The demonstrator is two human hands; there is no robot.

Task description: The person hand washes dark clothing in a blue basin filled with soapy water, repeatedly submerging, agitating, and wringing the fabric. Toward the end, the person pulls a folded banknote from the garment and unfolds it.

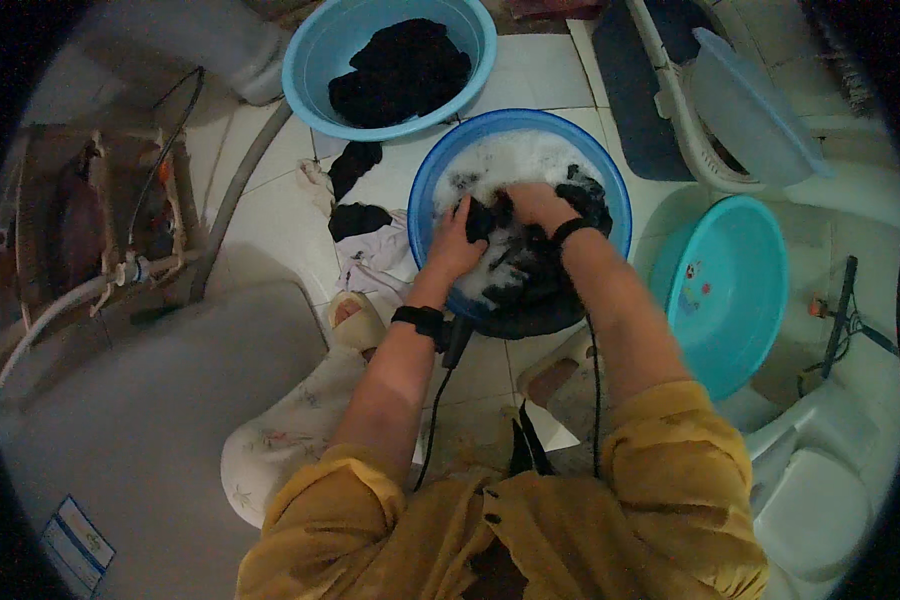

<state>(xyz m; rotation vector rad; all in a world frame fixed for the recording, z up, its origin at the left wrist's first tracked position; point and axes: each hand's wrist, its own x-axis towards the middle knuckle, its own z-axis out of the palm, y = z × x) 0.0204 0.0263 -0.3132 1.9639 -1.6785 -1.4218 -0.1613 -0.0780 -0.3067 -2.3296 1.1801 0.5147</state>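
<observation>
A blue plastic basin (621, 176) on the tiled floor holds white suds (517, 154) and a soaked black cloth (532, 262), part of which hangs over the near rim. Inside its left side, my left hand (456, 241) grips a bunched fold of the cloth between thumb and fingers. My right hand (536, 206) is pressed into the black cloth near the middle, gripping it, with its fingertips hidden by fabric and foam. Black bands with cables circle both wrists.
A light-blue basin (296, 90) with dark laundry (405, 75) stands beyond. Left of the washing basin lie a pale cloth (379, 259) and small black pieces (358, 223). A turquoise basin (735, 322) leans at right, near a white plastic stool (814, 510). A grey hose (240, 195) runs along the left.
</observation>
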